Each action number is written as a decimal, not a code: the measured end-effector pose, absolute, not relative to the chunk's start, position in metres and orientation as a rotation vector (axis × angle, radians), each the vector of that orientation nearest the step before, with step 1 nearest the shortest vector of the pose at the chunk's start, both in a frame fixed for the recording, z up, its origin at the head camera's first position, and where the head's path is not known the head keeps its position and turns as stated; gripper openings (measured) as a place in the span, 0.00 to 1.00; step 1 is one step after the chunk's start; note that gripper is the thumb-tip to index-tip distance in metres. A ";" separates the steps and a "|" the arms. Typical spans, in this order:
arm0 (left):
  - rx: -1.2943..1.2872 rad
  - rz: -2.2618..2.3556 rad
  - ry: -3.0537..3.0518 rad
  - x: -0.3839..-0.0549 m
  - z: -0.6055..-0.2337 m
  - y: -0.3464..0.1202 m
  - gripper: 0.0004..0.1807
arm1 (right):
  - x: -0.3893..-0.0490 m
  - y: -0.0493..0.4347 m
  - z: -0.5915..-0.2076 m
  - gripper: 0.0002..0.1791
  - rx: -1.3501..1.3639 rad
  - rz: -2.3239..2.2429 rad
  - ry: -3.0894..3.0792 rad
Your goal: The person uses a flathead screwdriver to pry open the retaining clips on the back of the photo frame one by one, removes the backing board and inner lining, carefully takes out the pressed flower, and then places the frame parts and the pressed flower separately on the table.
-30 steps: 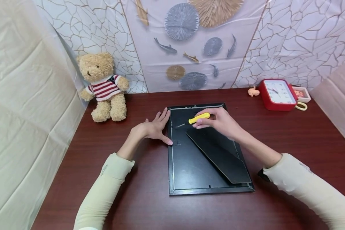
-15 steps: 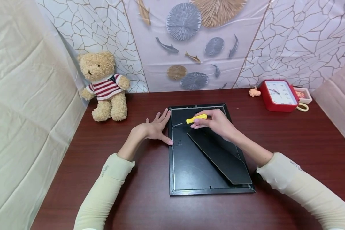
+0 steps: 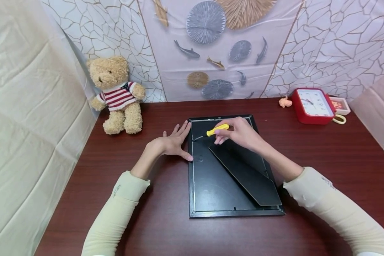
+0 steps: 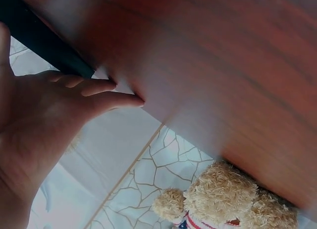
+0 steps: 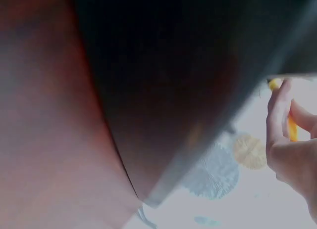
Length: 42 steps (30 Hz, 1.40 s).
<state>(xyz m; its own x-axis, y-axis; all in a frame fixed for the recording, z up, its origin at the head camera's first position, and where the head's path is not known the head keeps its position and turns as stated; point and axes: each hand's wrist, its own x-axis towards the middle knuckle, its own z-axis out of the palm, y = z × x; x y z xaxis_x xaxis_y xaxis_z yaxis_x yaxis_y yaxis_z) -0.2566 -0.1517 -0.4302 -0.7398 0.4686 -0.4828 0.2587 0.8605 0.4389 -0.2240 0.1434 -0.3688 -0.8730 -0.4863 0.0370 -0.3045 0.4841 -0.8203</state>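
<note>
A black picture frame [image 3: 211, 188] lies back side up on the table, its stand leg [image 3: 246, 174] slanting across the right half of the backing. My right hand [image 3: 241, 135] pinches a screwdriver [image 3: 217, 130] by its yellow handle, and the thin shaft points left and down to the frame's left inner edge. Whether the tip sits under a tab there is too small to tell. With fingers spread, my left hand [image 3: 169, 144] rests against the frame's left border, thumb and fingertips touching it. In the right wrist view the frame [image 5: 163, 66] blocks much of the scene.
A teddy bear [image 3: 116, 96] in a striped shirt sits at the back left. At the back right stand a red clock [image 3: 313, 106], a small pink figure [image 3: 284, 102], a little white box [image 3: 340, 105] and a yellow ring-shaped thing [image 3: 339, 119]. A patterned cloth [image 3: 217, 64] hangs behind the table.
My right hand has moved slightly left with the screwdriver, bringing its tip from over the backing to the frame's left inner edge. The handle now tilts up a little more. My left hand stays put.
</note>
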 end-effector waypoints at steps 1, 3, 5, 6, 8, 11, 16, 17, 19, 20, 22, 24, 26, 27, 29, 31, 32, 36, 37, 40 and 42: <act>0.527 0.464 2.430 -0.257 -0.430 -0.151 0.82 | -0.225 0.143 -0.366 0.11 -0.690 -1.336 2.515; 0.530 0.467 2.430 -0.257 -0.431 -0.150 0.82 | -0.226 0.142 -0.362 0.11 -0.694 -1.357 2.466; 0.534 0.468 2.433 -0.257 -0.431 -0.149 0.82 | -0.228 0.141 -0.358 0.10 -0.690 -1.372 2.432; 0.534 0.466 2.435 -0.258 -0.431 -0.148 0.82 | -0.228 0.141 -0.357 0.10 -0.685 -1.374 2.424; 0.539 0.463 2.440 -0.258 -0.431 -0.147 0.82 | -0.229 0.141 -0.355 0.11 -0.662 -1.387 2.406; 0.543 0.456 2.442 -0.256 -0.429 -0.146 0.82 | -0.229 0.144 -0.357 0.12 -0.609 -1.438 2.343; 0.551 0.455 2.429 -0.250 -0.420 -0.145 0.82 | -0.228 0.150 -0.364 0.13 -0.535 -1.493 2.254; 0.551 0.450 2.427 -0.248 -0.416 -0.144 0.82 | -0.228 0.150 -0.364 0.13 -0.541 -1.482 2.260; 0.549 0.455 2.418 -0.243 -0.407 -0.142 0.80 | -0.227 0.149 -0.364 0.13 -0.572 -1.447 2.293; 0.545 0.453 2.417 -0.241 -0.404 -0.142 0.79 | -0.226 0.146 -0.362 0.13 -0.599 -1.427 2.317; 0.540 0.447 2.414 -0.237 -0.396 -0.141 0.78 | -0.224 0.141 -0.358 0.12 -0.651 -1.381 2.379; 0.536 0.447 2.413 -0.237 -0.395 -0.140 0.78 | -0.222 0.134 -0.353 0.11 -0.698 -1.316 2.473; 0.542 0.439 2.419 -0.237 -0.396 -0.140 0.77 | -0.220 0.127 -0.348 0.10 -0.734 -1.251 2.563; 0.541 0.439 2.419 -0.238 -0.396 -0.141 0.77 | -0.219 0.123 -0.346 0.09 -0.750 -1.217 2.607; 0.540 0.439 2.419 -0.239 -0.397 -0.141 0.78 | -0.217 0.117 -0.343 0.09 -0.795 -1.159 2.676; 0.542 0.438 2.423 -0.242 -0.400 -0.142 0.78 | -0.215 0.110 -0.340 0.08 -0.846 -1.132 2.700; 0.542 0.442 2.423 -0.244 -0.404 -0.143 0.78 | -0.215 0.107 -0.338 0.08 -0.871 -1.137 2.692; 0.529 0.433 2.426 -0.254 -0.419 -0.145 0.78 | -0.215 0.098 -0.333 0.08 -0.898 -1.173 2.632; 0.523 0.435 2.425 -0.255 -0.422 -0.145 0.79 | -0.216 0.097 -0.332 0.08 -0.887 -1.190 2.607; 0.505 0.436 2.422 -0.256 -0.424 -0.145 0.78 | -0.218 0.095 -0.330 0.08 -0.858 -1.210 2.573; 0.507 0.442 2.419 -0.256 -0.423 -0.146 0.79 | -0.219 0.096 -0.330 0.08 -0.842 -1.218 2.553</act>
